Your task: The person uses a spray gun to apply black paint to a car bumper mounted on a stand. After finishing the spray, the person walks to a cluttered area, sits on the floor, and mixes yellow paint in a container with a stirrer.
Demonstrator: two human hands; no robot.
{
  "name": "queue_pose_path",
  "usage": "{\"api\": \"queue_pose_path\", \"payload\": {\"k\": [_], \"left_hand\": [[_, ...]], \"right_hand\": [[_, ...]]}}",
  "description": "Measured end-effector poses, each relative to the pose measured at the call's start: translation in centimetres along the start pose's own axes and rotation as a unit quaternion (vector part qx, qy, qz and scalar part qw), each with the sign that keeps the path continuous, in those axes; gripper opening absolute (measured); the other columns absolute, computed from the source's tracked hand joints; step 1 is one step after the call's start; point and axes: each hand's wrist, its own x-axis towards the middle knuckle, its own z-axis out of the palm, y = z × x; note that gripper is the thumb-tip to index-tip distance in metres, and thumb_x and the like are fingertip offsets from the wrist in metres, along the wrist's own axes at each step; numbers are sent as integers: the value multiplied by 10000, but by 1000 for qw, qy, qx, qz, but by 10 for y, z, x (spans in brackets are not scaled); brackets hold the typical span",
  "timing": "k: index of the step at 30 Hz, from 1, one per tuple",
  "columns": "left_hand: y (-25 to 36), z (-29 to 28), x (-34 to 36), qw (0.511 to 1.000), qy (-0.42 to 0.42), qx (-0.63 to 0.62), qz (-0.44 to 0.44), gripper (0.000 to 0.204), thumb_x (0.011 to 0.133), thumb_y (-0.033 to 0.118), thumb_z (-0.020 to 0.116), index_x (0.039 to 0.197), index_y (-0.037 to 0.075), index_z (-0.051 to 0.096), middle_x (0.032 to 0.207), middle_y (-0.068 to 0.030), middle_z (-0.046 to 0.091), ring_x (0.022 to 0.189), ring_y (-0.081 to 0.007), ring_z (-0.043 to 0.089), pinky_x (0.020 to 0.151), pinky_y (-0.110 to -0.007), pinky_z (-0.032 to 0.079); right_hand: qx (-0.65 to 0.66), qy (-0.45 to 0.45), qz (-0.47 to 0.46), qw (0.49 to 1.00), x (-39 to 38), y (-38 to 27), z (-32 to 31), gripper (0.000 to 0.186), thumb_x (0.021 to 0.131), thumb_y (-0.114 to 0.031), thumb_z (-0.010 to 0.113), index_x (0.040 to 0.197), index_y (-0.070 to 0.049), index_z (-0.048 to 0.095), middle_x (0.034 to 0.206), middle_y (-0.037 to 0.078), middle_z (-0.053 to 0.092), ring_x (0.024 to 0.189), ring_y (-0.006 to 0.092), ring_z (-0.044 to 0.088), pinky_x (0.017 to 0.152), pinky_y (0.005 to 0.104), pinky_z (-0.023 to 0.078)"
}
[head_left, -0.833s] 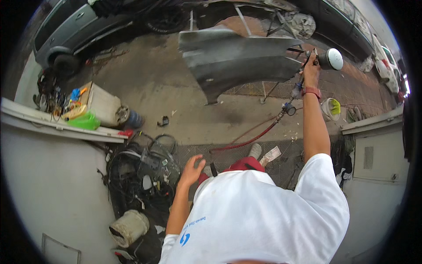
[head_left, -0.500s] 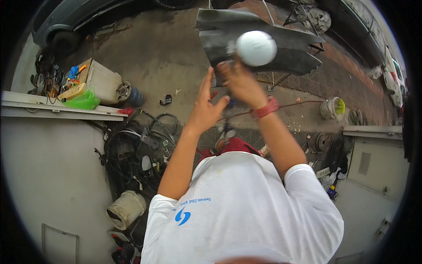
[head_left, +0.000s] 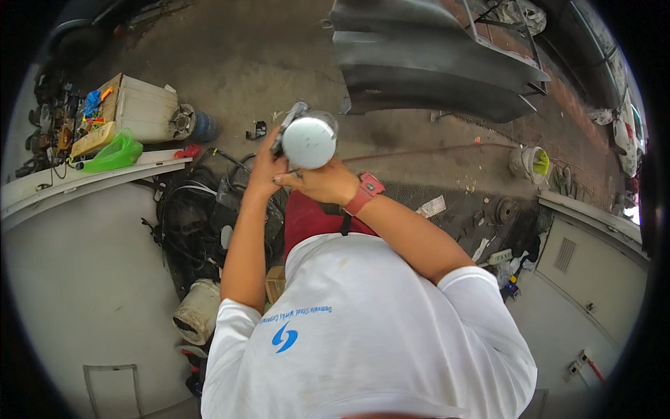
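In front of my body I hold a spray gun with both hands. Its round cup (head_left: 309,142) has a pale top and clear sides, and it hides most of the gun beneath. A silvery metal part of the gun (head_left: 296,110) shows beyond the cup. My left hand (head_left: 266,166) is closed against the gun's left side. My right hand (head_left: 328,184), with a red watch on the wrist, is closed around the gun under the cup, its fingertips hidden. Farther off, a dark grey car body panel (head_left: 426,66) lies on a metal stand, apart from both hands.
Hoses and cables (head_left: 185,216) are heaped at my left, beside a dirty white bucket (head_left: 199,311). A pale box (head_left: 146,108) and a green plastic bag (head_left: 115,152) stand farther left. Another bucket (head_left: 525,166) is at the right. A thin hose crosses the floor ahead.
The spray gun has come left and nearer my body, away from the panel. My left hand, open and apart before, is now on the gun with the right.
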Motion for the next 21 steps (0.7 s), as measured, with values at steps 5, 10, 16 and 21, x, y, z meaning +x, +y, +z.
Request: {"api": "queue_pose_path", "payload": {"k": [5, 10, 16, 21], "left_hand": [[-91, -11, 81, 974, -41, 5, -223, 455, 1070, 370, 579, 1311, -7, 661, 875, -130, 674, 811, -223, 655, 734, -374, 515], [-208, -42, 173, 944, -104, -69, -306, 728, 1055, 690, 442, 1129, 37, 755, 696, -42, 627, 600, -133, 520, 552, -340, 415], [-313, -25, 247, 919, -146, -84, -357, 731, 1026, 703, 484, 1079, 36, 778, 980, -60, 806, 715, -174, 636, 613, -347, 482], [-368, 22, 287, 910, -188, 5, -370, 779, 1012, 735, 476, 970, 25, 795, 960, -140, 793, 909, -299, 725, 840, -418, 528]], "right_hand": [[33, 1, 149, 988, -10, 48, 56, 905, 989, -602, 623, 1514, 103, 412, 1418, 320, 597, 1320, 469, 576, 1111, 497, 464], [2, 78, 434, 898, -111, 70, 109, 816, 1034, -532, 594, 1540, 83, 418, 1355, 363, 617, 1275, 511, 594, 1053, 523, 493], [25, -101, 666, 739, -222, 6, 203, 785, 1023, -519, 615, 1516, 74, 469, 1311, 333, 663, 1166, 461, 676, 987, 505, 541], [119, -50, 689, 713, -220, -44, 265, 628, 1047, -398, 630, 1512, 7, 511, 1246, 239, 735, 1124, 384, 731, 930, 453, 577]]}}
